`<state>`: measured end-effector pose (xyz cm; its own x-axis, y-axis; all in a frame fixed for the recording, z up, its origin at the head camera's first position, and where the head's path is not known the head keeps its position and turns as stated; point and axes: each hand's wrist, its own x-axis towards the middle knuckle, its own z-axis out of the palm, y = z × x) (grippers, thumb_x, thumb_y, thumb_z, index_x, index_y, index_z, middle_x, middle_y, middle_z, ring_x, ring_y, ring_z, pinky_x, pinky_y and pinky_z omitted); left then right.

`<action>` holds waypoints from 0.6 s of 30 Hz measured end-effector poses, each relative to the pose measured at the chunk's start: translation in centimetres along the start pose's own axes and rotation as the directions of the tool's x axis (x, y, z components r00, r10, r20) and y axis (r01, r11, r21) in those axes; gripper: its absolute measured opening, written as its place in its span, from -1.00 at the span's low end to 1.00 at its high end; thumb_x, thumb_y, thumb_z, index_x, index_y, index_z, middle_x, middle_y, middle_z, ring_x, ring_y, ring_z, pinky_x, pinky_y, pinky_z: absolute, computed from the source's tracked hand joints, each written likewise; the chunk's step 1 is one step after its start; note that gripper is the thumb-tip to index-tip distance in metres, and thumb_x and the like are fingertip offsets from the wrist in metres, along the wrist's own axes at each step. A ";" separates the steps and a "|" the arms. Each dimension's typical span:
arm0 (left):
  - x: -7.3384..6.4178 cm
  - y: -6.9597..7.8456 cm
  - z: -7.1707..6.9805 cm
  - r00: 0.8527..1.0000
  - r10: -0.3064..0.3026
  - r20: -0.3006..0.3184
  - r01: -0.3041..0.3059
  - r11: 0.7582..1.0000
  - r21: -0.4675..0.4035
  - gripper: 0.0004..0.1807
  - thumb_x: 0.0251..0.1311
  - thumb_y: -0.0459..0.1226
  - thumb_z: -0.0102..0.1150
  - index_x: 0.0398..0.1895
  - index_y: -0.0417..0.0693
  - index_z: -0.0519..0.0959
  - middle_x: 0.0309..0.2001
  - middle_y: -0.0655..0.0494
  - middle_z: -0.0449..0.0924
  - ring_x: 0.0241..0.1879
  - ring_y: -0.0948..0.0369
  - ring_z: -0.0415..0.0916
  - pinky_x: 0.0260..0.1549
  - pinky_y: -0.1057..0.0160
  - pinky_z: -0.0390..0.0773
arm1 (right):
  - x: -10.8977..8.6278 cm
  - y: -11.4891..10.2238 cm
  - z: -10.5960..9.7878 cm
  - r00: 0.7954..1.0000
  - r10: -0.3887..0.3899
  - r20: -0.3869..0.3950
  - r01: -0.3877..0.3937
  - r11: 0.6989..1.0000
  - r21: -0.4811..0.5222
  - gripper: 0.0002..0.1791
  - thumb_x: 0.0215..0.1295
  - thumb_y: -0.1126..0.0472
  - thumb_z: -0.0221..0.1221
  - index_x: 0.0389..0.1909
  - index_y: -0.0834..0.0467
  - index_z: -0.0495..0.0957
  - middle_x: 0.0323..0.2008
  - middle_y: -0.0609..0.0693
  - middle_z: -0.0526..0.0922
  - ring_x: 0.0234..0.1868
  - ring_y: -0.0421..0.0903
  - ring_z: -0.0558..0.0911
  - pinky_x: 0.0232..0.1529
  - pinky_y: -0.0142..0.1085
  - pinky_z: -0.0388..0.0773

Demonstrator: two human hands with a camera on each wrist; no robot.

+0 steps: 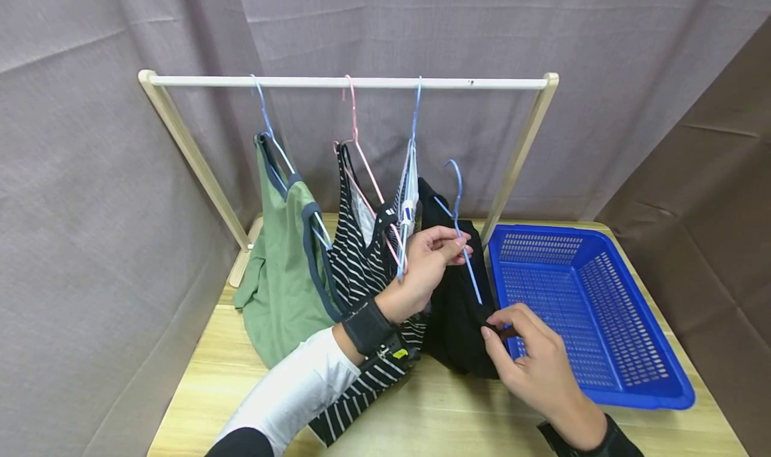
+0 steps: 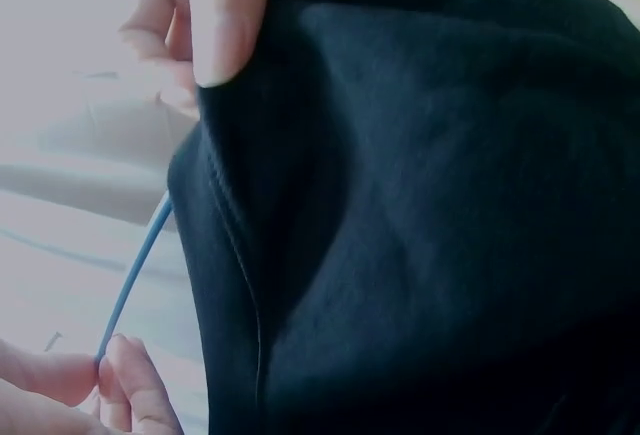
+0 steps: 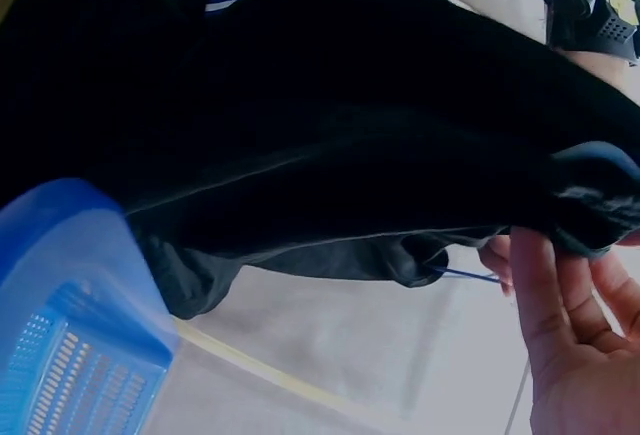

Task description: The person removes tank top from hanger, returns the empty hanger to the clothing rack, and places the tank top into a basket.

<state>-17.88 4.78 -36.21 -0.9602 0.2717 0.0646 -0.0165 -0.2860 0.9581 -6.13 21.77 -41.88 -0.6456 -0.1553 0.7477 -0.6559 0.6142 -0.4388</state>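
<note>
A black garment [image 1: 448,316] hangs bunched between my hands, partly over a blue hanger [image 1: 458,189] whose hook stands free below the rail. My left hand [image 1: 424,266] pinches the hanger's wire arm between thumb and fingers. Lower and to the right, my right hand [image 1: 533,353] grips the garment's edge near the hanger's lower end. In the left wrist view, the hanger wire [image 2: 132,275] runs under the black cloth [image 2: 420,195]. The right wrist view shows the right hand's fingers [image 3: 540,285] at the cloth's edge. Part of the hanger is hidden inside the garment.
A white rail [image 1: 289,81] on wooden legs carries a green top [image 1: 283,256], a black-and-white striped top [image 1: 355,256] on a pink hanger, and a light striped garment [image 1: 409,183] beside my left hand. A blue basket [image 1: 650,303] stands at the right on the wooden table [image 1: 199,390].
</note>
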 end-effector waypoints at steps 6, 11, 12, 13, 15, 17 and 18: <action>0.6 -0.1 -0.3 1.000 0.013 -0.029 -0.013 1.000 -0.017 -0.78 0.51 -0.48 0.10 0.04 -0.55 0.57 -0.06 -0.42 0.76 -0.32 0.39 0.67 -0.25 0.51 0.69 | -0.5 0.6 0.1 0.991 -0.124 -0.042 0.126 0.992 0.033 -0.78 0.47 0.17 0.24 -0.32 0.25 0.65 -0.38 -0.01 0.66 -0.36 -0.24 0.58 -0.33 -0.56 0.59; 1.1 -0.2 -0.6 0.999 0.017 -0.043 -0.019 0.999 -0.031 -0.79 0.50 -0.50 0.08 0.03 -0.55 0.55 -0.06 -0.35 0.77 -0.33 0.41 0.65 -0.28 0.51 0.67 | -0.6 0.3 0.0 0.979 -0.194 -0.065 0.196 0.980 0.037 -0.57 0.59 0.03 0.14 -0.39 0.28 0.62 -0.43 0.01 0.61 -0.40 -0.19 0.54 -0.36 -0.51 0.52; 1.2 -0.2 -0.6 0.999 0.016 -0.048 -0.018 0.999 -0.034 -0.80 0.50 -0.50 0.07 0.03 -0.55 0.55 -0.04 -0.36 0.76 -0.33 0.41 0.65 -0.28 0.51 0.66 | -0.6 0.2 0.0 0.976 -0.206 -0.067 0.209 0.977 0.041 -0.57 0.60 0.03 0.13 -0.40 0.28 0.62 -0.44 0.01 0.61 -0.41 -0.18 0.54 -0.36 -0.50 0.52; 1.2 -0.2 -0.7 0.999 0.017 -0.052 -0.019 0.999 -0.036 -0.80 0.50 -0.50 0.07 0.03 -0.55 0.55 -0.02 -0.36 0.76 -0.33 0.41 0.65 -0.29 0.50 0.66 | -0.6 0.2 0.0 0.973 -0.218 -0.070 0.221 0.974 0.044 -0.56 0.60 0.04 0.13 -0.41 0.28 0.61 -0.44 0.01 0.60 -0.41 -0.18 0.54 -0.36 -0.49 0.52; 1.3 -0.1 -0.8 0.998 0.013 -0.060 -0.015 0.999 -0.041 -0.81 0.50 -0.50 0.06 0.02 -0.53 0.55 -0.01 -0.36 0.75 -0.33 0.41 0.65 -0.29 0.50 0.65 | -0.6 0.1 0.0 0.967 -0.242 -0.078 0.247 0.968 0.052 -0.57 0.59 0.06 0.13 -0.43 0.29 0.61 -0.45 0.02 0.59 -0.41 -0.17 0.54 -0.37 -0.45 0.52; 1.3 0.0 -0.8 0.998 0.011 -0.067 -0.014 0.999 -0.043 -0.83 0.51 -0.50 0.06 0.01 -0.50 0.55 -0.06 -0.29 0.77 -0.33 0.40 0.64 -0.30 0.50 0.65 | -0.7 0.1 0.0 0.961 -0.263 -0.085 0.268 0.961 0.064 -0.58 0.58 0.09 0.13 -0.44 0.30 0.60 -0.46 0.03 0.59 -0.41 -0.16 0.54 -0.37 -0.43 0.52; 1.3 0.0 -0.8 0.998 0.009 -0.068 -0.012 0.999 -0.044 -0.83 0.51 -0.49 0.06 0.00 -0.49 0.55 -0.11 -0.22 0.78 -0.34 0.40 0.64 -0.30 0.51 0.65 | -0.7 0.1 0.0 0.958 -0.273 -0.088 0.280 0.958 0.070 -0.59 0.57 0.11 0.13 -0.45 0.30 0.59 -0.46 0.03 0.58 -0.41 -0.15 0.54 -0.37 -0.42 0.52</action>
<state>-19.36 4.36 -36.32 -0.9771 0.2059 0.0539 -0.0173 -0.3293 0.9441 -5.75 21.96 -42.48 -0.4047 -0.2484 0.8800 -0.8360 0.4905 -0.2460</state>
